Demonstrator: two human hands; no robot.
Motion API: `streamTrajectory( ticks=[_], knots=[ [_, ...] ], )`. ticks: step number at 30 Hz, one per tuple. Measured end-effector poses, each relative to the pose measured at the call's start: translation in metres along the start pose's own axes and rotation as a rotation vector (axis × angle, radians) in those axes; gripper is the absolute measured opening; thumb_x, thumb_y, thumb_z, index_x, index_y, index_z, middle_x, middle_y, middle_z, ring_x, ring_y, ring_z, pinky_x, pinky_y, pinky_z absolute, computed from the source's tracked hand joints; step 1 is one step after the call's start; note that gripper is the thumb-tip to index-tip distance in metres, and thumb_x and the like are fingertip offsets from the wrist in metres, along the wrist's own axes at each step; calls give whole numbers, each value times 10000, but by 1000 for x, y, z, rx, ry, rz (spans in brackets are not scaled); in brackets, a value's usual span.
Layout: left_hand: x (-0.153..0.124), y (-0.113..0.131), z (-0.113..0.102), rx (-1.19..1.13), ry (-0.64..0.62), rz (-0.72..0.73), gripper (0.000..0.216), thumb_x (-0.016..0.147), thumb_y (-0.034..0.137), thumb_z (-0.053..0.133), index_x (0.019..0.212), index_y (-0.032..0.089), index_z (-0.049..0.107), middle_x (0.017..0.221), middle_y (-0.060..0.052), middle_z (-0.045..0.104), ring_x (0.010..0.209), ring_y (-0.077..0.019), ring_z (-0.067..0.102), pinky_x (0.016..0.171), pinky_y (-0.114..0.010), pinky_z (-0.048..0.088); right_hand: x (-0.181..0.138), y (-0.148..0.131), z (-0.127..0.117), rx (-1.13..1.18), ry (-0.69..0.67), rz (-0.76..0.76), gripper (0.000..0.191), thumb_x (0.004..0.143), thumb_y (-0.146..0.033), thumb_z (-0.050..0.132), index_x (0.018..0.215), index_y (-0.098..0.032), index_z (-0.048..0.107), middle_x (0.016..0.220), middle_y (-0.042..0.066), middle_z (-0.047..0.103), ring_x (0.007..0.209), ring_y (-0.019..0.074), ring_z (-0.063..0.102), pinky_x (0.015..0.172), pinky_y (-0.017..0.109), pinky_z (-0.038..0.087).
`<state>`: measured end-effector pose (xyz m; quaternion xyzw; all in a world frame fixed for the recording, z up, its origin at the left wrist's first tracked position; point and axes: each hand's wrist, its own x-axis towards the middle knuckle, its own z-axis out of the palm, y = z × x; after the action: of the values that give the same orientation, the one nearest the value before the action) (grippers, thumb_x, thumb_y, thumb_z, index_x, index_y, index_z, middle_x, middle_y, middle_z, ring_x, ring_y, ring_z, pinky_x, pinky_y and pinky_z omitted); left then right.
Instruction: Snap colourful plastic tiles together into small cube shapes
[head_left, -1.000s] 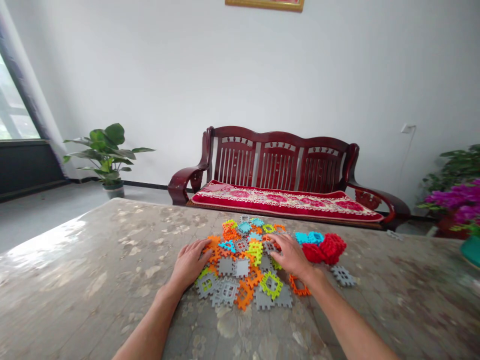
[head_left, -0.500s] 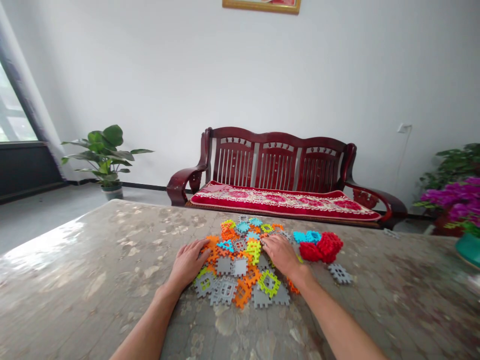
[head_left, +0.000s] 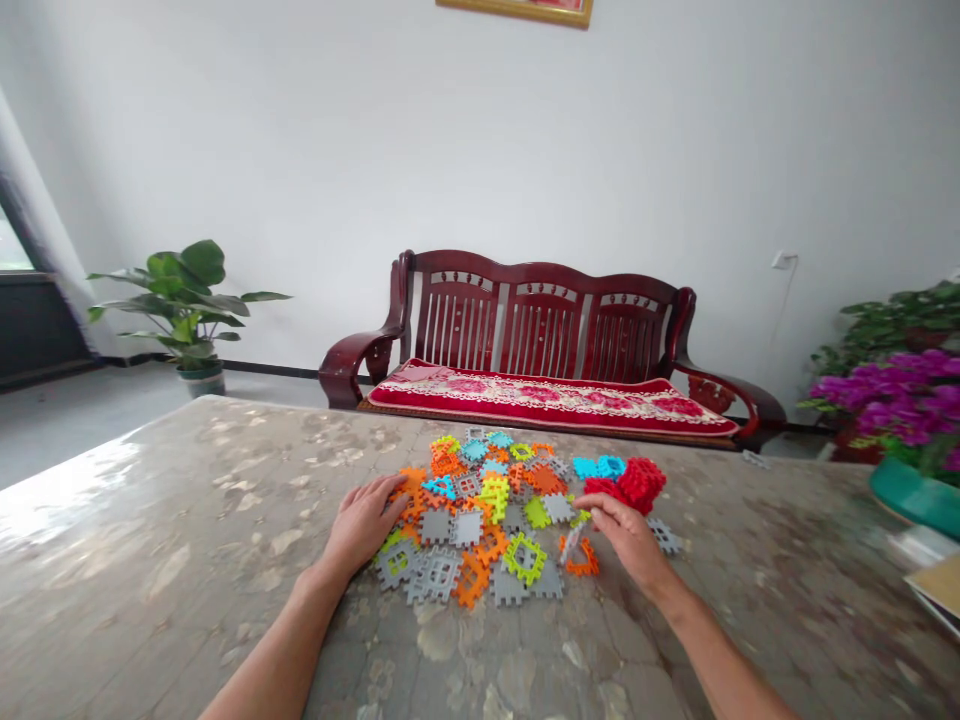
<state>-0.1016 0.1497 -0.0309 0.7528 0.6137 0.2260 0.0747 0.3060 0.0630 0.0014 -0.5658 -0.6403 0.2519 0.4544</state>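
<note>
A spread of interlocking plastic tiles lies between my hands, in grey, orange, lime green and blue; several overlap. My left hand [head_left: 367, 520] rests at the pile's left edge, fingers stretched out and touching an orange tile [head_left: 412, 490]. At the right edge my right hand [head_left: 621, 527] has thumb and fingers pinched on a tilted pale grey tile [head_left: 571, 543], partly blurred. Just below that tile is an orange frame tile [head_left: 583, 560]. A lime green frame tile [head_left: 524, 558] tops grey tiles at the front. Behind my right hand sits a red assembled block [head_left: 643, 484].
The pile rests on a patterned table cover [head_left: 247, 530]. Blue tiles [head_left: 598, 467] lie beside the red block, and a lone grey tile [head_left: 664, 537] is right of my right hand. A teal flowerpot [head_left: 911, 495] stands at the right. Beyond the table is a wooden bench [head_left: 544, 330].
My right hand has moved right, off the pile's middle, and now pinches a pale grey tile. Orange, green and grey tiles it covered now show. My left hand stays at the left edge.
</note>
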Motion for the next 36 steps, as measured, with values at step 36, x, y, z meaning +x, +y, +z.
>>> streamTrajectory(
  ticks=[36],
  knots=[
    [3,-5,2,32,-7,2,427,931,427,391,1269,257,589,1352,-49,619,1250,-231,546,1079,-409,334,-33,9,-31,-326,158,42,208,803,-386,503,809,-223,634,843,50,723,840,218,664,810,330,486]
  ],
)
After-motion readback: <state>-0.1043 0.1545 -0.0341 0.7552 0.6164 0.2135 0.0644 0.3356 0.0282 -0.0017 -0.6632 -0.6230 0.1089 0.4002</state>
